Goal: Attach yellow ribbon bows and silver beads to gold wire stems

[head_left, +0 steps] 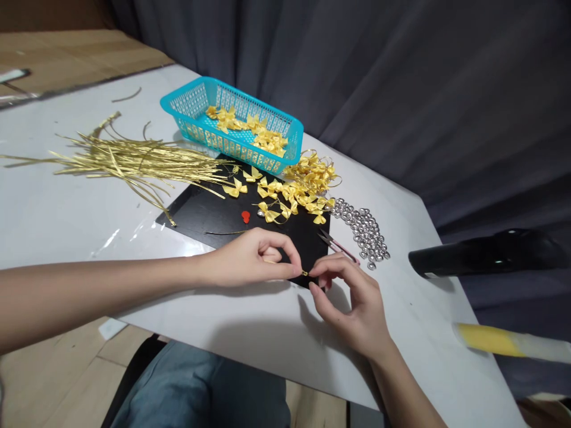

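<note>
My left hand [267, 257] pinches a tiny gold piece [305, 273], probably wire, between thumb and index finger above the front edge of a black mat [200, 208]. To its right, my right hand [348, 297] has its thumb and index finger slightly apart beside the gold piece; whether they touch it is too small to tell. Yellow ribbon bows [289, 193] lie on the mat behind my hands. Small scissors [339, 245] rest just behind my right fingers. A red piece [245, 217] and a thin wire [223, 233] are near my left hand.
A blue basket [243, 156] holding yellow bows stands at the back. Gold wire strands [134, 160] spread across the left. Silver beads [366, 232] lie to the right of the mat. A black object [482, 255] and a yellow-and-white roll [508, 343] jut over the right edge.
</note>
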A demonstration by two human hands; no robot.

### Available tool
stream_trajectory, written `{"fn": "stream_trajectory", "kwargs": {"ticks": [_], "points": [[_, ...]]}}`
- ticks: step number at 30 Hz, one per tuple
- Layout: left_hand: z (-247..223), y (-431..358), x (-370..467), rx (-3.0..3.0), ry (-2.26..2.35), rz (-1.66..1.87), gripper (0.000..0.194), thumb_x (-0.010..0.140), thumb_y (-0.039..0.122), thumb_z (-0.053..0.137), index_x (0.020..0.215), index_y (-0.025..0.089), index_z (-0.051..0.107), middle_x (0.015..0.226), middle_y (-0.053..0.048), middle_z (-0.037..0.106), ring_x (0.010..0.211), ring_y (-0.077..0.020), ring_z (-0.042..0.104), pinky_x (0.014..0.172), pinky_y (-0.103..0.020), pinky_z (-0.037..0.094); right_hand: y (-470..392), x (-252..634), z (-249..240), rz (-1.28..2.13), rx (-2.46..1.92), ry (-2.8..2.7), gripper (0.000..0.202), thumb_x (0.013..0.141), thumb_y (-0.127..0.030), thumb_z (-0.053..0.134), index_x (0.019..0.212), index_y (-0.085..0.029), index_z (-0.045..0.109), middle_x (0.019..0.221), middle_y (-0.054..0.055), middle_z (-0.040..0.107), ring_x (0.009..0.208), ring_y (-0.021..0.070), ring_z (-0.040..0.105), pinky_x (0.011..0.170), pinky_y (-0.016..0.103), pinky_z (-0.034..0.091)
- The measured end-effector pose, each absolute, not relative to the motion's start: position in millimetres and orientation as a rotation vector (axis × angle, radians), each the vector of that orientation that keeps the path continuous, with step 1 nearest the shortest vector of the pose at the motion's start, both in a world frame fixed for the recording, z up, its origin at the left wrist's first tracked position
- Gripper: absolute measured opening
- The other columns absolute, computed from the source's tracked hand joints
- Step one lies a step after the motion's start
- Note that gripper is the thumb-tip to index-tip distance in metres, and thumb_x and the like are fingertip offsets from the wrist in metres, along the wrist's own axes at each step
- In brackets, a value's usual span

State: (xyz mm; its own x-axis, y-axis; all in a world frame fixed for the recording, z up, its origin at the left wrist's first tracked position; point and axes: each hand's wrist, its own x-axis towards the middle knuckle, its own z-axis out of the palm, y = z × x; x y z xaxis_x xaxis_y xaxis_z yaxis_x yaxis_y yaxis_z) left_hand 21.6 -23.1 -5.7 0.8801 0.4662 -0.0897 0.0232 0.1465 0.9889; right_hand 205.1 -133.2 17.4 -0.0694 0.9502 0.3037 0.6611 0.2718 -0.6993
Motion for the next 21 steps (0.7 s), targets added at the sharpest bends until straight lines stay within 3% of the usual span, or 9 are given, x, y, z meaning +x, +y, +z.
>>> {"fn": "stream_trajectory", "kwargs": {"ticks": [5, 10, 21], "points": [[-6.1, -23.5, 21.9, 1.393, 0.413, 0.327, 0.026, 0.085, 0.038, 0.067, 0.084, 0.012, 0.062, 0.049, 0.012, 0.024, 0.048, -0.0054, 0.017, 0.046, -0.019, 0.014, -131.4, 202.8, 15.5, 0.565, -1.469, -1.766, 0.018, 0.084, -0.012, 0.063, 0.1, -0.021, 0.063, 0.087, 0.001, 0.062, 0.069, 0.0123, 0.055, 0.062, 0.026, 0.046], [-8.0, -22.9, 22.2, 1.388, 0.399, 0.329, 0.028, 0.083, 0.039, 0.069, 0.084, 0.012, 0.062, 0.049, 0.013, 0.023, 0.047, -0.005, 0.017, 0.045, -0.019, 0.013, -130.7, 200.0, 15.4, 0.59, -1.448, -1.776, 0.009, 0.089, -0.013, 0.059, 0.088, -0.021, 0.064, 0.082, 0.001, 0.063, 0.069, 0.0121, 0.056, 0.062, 0.026, 0.045], [-4.5, -19.7, 23.0, 1.342, 0.434, 0.34, 0.026, 0.084, 0.038, 0.068, 0.084, 0.012, 0.062, 0.046, 0.012, 0.025, 0.044, -0.0048, 0.018, 0.042, -0.02, 0.014, -131.6, 202.3, 15.4, 0.611, -1.443, -1.791, 0.011, 0.085, -0.01, 0.061, 0.088, -0.021, 0.064, 0.083, 0.001, 0.064, 0.067, 0.0124, 0.057, 0.061, 0.025, 0.046]]}}
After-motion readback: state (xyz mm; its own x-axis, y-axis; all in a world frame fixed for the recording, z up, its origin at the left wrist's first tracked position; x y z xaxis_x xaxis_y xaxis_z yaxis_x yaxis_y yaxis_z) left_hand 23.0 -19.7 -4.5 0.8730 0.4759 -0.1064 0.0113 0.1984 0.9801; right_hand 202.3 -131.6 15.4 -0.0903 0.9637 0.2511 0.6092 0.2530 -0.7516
